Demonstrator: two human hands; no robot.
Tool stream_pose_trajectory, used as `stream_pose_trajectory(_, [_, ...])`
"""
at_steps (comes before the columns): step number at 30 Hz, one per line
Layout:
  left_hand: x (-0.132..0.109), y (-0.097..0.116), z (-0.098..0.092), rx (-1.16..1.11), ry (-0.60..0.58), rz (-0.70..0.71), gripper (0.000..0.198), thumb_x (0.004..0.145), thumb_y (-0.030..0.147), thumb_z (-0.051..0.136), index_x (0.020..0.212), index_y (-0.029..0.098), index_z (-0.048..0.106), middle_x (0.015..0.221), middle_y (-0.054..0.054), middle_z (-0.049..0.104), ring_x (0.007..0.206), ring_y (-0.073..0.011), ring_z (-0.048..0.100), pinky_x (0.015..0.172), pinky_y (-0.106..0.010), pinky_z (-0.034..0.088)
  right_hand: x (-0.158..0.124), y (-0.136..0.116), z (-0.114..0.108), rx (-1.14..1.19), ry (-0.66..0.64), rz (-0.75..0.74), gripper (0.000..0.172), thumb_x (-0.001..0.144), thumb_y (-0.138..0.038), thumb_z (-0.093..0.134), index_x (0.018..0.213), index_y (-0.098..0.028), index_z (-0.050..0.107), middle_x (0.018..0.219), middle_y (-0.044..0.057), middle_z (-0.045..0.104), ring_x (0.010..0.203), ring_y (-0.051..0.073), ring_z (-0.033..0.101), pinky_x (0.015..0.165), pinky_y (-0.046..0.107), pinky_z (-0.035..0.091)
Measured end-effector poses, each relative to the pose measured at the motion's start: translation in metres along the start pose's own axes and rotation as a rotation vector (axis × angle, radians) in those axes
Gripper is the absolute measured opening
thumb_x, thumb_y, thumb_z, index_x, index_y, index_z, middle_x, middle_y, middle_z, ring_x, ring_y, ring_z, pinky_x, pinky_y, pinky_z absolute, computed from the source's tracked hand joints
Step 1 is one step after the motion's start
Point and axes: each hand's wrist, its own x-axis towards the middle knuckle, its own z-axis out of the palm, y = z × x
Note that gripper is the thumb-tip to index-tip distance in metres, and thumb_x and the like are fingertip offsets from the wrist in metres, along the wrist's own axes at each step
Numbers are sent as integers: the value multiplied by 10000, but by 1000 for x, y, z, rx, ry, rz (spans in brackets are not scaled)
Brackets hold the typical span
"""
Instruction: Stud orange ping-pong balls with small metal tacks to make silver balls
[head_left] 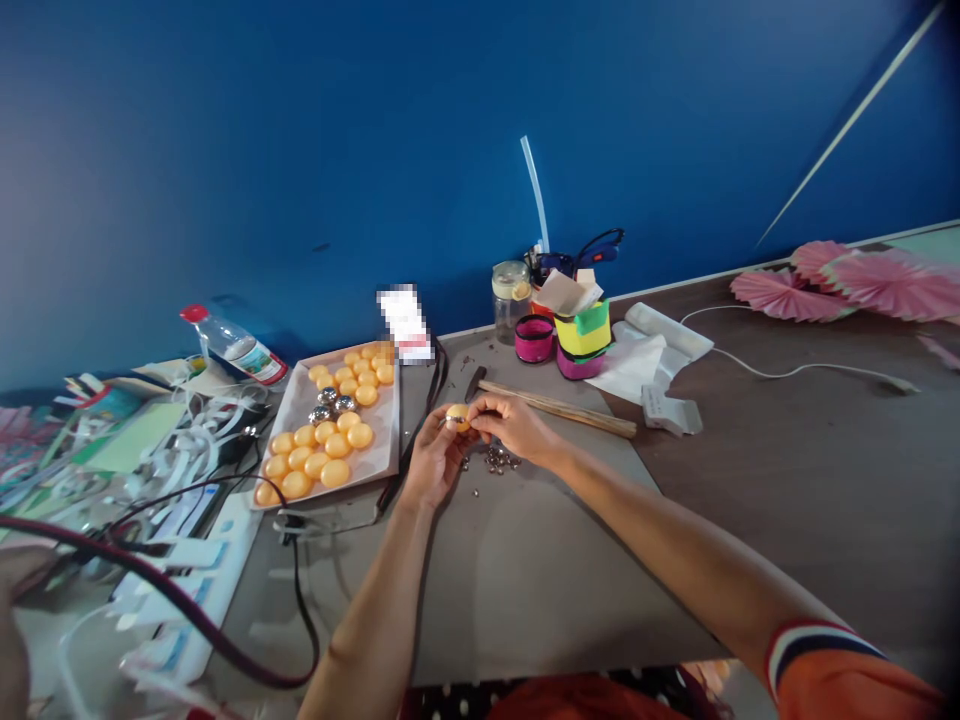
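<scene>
A glossy yellow-orange ball (458, 416) with a shiny metallic band or part on its near side is held between my two hands. My left hand (433, 460) is closed round it from the left. The fingertips of my right hand (514, 425) pinch at its right side; whether they also hold a small piece is hidden. Just below the hands, several small metal pieces (499, 460) lie in a loose pile on the grey mat (540, 570). Behind my right hand rests a hammer (562, 408) with a wooden handle.
To the left stands a shallow white tray (386, 450) with several yellow-orange balls and a few silver ones. A phone (407, 322) leans on the blue wall. Behind are a glass jar (511, 305) and colourful holders (583, 335). Cables (247, 665) and a power strip (202, 590) crowd the left.
</scene>
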Motion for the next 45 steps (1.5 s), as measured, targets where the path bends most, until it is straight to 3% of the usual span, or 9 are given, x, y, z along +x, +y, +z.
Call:
stream_pose_trajectory(20, [-2, -3, 6, 27, 21, 89, 313, 707, 288, 722, 950, 185, 554, 854, -7, 640, 705, -119, 615, 695, -281, 486, -4, -8, 2, 95, 10, 85, 135, 733, -292, 579, 749, -159, 571, 538, -44, 541, 548, 97, 491, 621, 248, 392])
stream_pose_trajectory(33, [-3, -5, 4, 68, 37, 112, 293, 721, 295, 714, 949, 189, 563, 868, -2, 637, 756, -118, 627, 737, -275, 495, -2, -4, 0, 121, 0, 131, 149, 706, -303, 614, 733, -166, 563, 539, -41, 542, 540, 101, 504, 616, 253, 384])
stream_pose_trajectory(40, [-4, -8, 5, 122, 32, 116, 302, 734, 299, 702, 975, 190, 556, 871, -11, 637, 735, -118, 626, 732, -270, 498, -1, -6, 0, 106, 33, 114, 202, 689, -305, 645, 731, -183, 490, 525, -55, 537, 526, 102, 502, 578, 242, 379])
stream_pose_trajectory(45, [-5, -4, 12, 43, 70, 109, 299, 702, 303, 728, 931, 192, 571, 846, -1, 635, 728, -107, 620, 716, -247, 497, 0, -7, -2, 56, -13, 52, 121, 724, -245, 588, 737, -187, 482, 503, -60, 536, 514, 97, 498, 581, 235, 375])
